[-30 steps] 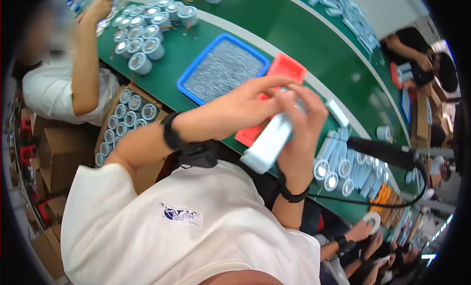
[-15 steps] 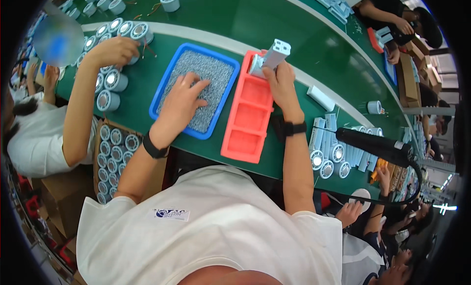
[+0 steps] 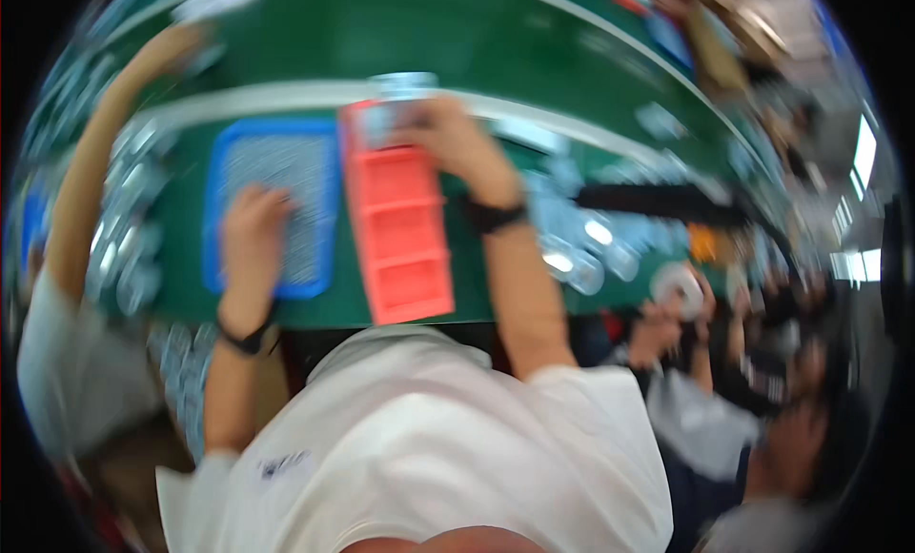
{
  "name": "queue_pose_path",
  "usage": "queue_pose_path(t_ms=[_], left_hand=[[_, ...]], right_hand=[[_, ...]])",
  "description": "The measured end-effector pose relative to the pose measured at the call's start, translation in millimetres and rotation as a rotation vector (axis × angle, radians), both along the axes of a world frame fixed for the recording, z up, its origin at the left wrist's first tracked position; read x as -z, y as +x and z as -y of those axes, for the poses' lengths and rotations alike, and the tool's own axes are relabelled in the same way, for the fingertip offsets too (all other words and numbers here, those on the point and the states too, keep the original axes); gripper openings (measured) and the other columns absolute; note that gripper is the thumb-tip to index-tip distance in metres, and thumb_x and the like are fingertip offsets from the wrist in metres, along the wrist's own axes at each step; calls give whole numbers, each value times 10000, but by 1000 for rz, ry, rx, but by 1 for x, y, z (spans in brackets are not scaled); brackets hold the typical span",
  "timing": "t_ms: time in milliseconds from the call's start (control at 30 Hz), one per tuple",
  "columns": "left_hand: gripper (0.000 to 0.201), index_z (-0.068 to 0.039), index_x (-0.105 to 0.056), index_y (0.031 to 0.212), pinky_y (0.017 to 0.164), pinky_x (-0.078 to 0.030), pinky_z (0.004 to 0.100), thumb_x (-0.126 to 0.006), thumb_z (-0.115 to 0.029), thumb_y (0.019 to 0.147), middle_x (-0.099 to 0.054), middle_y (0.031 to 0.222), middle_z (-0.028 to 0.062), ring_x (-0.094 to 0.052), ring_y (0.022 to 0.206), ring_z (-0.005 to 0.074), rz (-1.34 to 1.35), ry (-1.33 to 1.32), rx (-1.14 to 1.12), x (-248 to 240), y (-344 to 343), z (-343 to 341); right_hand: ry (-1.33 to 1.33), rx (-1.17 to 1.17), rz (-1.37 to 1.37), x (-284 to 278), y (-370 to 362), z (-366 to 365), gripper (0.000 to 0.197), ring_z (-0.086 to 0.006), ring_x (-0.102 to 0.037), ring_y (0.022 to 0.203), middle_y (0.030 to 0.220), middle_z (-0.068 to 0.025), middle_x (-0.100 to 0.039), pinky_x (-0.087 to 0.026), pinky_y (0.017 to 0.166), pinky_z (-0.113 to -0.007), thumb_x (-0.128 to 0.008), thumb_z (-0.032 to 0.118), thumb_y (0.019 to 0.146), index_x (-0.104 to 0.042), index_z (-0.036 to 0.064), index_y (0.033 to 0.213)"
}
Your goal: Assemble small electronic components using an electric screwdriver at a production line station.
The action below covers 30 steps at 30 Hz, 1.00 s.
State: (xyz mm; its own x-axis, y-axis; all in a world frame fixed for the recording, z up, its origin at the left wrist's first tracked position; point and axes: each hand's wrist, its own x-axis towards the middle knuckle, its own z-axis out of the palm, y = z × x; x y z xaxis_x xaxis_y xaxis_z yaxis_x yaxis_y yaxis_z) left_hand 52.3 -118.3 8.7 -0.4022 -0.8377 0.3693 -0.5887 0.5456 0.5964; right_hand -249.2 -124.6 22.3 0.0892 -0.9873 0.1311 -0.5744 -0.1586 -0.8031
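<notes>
The picture is smeared by motion. My right hand grips a light-blue plastic housing, a boxy handle joined to a round head. It sits at the far compartment of a long red tray. Over a blue-rimmed tray hangs my left hand, its fingers drawn together. Whatever they pinch is hidden. Small grey metal pieces fill that blue tray, too fine to name singly.
A black powered screwdriver hangs at the right, above more light-blue housings. Round light-blue parts stand in rows at the left, beside a co-worker's arm. A co-worker on the right holds a white disc.
The whole view has swung, shifting the trays leftward. My left hand's spread fingers have closed together over the metal pieces. My right hand keeps the housing at the red tray's far end, its handle tilted differently.
</notes>
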Motion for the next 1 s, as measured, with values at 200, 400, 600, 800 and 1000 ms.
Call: queue_pose_path(t_ms=[200, 400, 600, 800, 1000], left_hand=[[232, 18, -650, 1127, 625, -422, 185, -580, -137, 970, -567, 848, 15, -530, 732, 92, -470, 695, -144, 28, 31, 33], [343, 55, -554, 1232, 649, -488, 185, -557, -188, 990, -602, 905, 26, -554, 727, 90, -1225, 1432, -90, 2, 15, 43], [394, 56, -423, 1355, 771, -546, 231, -480, -134, 1015, -592, 1055, 93, -598, 861, 138, -1010, 1423, 524, 45, 70, 88], [356, 45, -414, 1355, 756, -558, 202, -432, -84, 1024, -581, 1117, 110, -624, 911, 147, -1461, 1443, -265, -33, 2, 43], [270, 12, -464, 1278, 686, -541, 190, -370, -37, 1030, -579, 1061, 99, -606, 875, 139, -1907, 1691, 9, 13, 63, 26]], right_hand=[[-246, -40, 164, 9, 5, -26, 313, -346, -636, 822, 836, -164, -654, -501, 727, -394, -776, 171, 690, -636, 21, 926], [-682, 391, -75, -37, 7, -98, 277, -301, -631, 805, 869, -118, -656, -498, 723, -353, -793, 176, 705, -650, 45, 903], [-1102, 1092, -237, -100, -13, -185, 635, -239, -616, 814, 898, -74, -641, -478, 717, -338, -860, 366, 699, -556, -17, 1105], [-725, 807, 304, -109, -59, -146, 639, -200, -615, 750, 855, -89, -630, -489, 724, -329, -798, 380, 778, -514, -38, 1169], [-865, 513, 728, -144, -35, -140, 673, -158, -571, 578, 696, -67, -581, -472, 565, -289, -715, 563, 799, -544, -17, 1094]])
